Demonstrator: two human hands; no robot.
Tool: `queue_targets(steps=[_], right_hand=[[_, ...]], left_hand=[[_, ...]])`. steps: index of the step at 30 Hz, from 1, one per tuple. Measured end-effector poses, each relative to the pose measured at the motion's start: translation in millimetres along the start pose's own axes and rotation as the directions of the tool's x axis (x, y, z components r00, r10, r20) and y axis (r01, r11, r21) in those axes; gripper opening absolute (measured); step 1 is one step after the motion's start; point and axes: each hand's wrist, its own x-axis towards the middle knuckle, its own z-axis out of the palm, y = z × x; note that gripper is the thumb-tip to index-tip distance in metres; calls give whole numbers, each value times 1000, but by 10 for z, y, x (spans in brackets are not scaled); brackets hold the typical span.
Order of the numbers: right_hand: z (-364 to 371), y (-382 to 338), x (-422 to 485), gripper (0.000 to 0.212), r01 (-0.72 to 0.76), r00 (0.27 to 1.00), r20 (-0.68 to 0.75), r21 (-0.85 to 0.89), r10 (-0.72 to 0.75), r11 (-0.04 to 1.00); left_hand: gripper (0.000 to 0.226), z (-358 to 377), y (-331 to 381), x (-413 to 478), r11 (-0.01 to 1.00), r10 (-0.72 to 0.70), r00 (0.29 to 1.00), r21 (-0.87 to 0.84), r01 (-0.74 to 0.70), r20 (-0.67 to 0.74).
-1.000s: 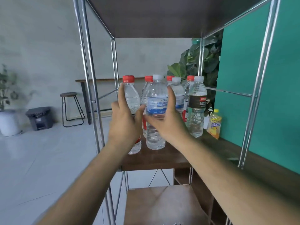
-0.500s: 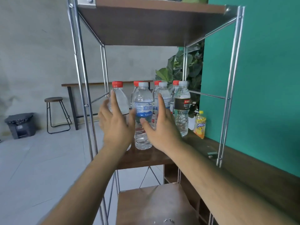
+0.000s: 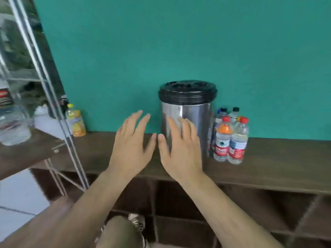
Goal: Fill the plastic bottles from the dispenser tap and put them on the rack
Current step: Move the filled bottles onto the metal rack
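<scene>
A steel dispenser (image 3: 186, 120) with a black lid stands on the dark wooden counter (image 3: 279, 163) against the teal wall. Its tap is hidden behind my right hand (image 3: 179, 149). Several plastic bottles (image 3: 230, 138) with red, orange and black caps cluster just right of the dispenser. My left hand (image 3: 132, 145) hovers beside the right one, left of the dispenser. Both hands have spread fingers and hold nothing. At the left edge, blurred, is the metal rack (image 3: 53, 102) with a filled bottle (image 3: 12, 122) on its shelf.
A small yellow drink bottle (image 3: 76, 121) stands on the counter by the rack's post. Open cubby shelves (image 3: 250, 212) run under the counter. My knee and shoe (image 3: 125, 230) show at the bottom. Pale floor lies at lower left.
My view has swung right from the rack to the dispenser. Both hands left the bottles on the rack shelf and now hover empty in front of the dispenser.
</scene>
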Motion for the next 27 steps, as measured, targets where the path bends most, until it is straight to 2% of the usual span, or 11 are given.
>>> queue_targets(steps=[4,9,12,16,19,23,27], right_hand=[[-379,976,-175,56,-143,990,-42,-163,138,976],[-590,1811,-259,57,-236,971,-104,-317,213,919],[-597,2240,-230,58,-269,961,-56,-395,270,878],[-475,2715,-17,62,-328,926,38,-411,376,850],[-305,2998,205,78,-405,894,71,-291,442,867],[-82,3289,439,96,-566,824,93,66,559,822],[93,3486,419,89,-584,812,110,172,574,793]], left_hand=[[57,760,868,141,970,151,982,-207,-127,109],[59,1466,1531,277,931,237,953,-324,-167,189],[65,1857,1735,413,919,249,933,-367,-144,259],[75,2365,1857,646,936,164,898,-352,-11,408],[83,2712,1904,814,937,81,870,-336,101,486],[84,3139,1932,935,907,63,851,-386,169,521],[70,3412,1884,939,865,40,856,-447,229,516]])
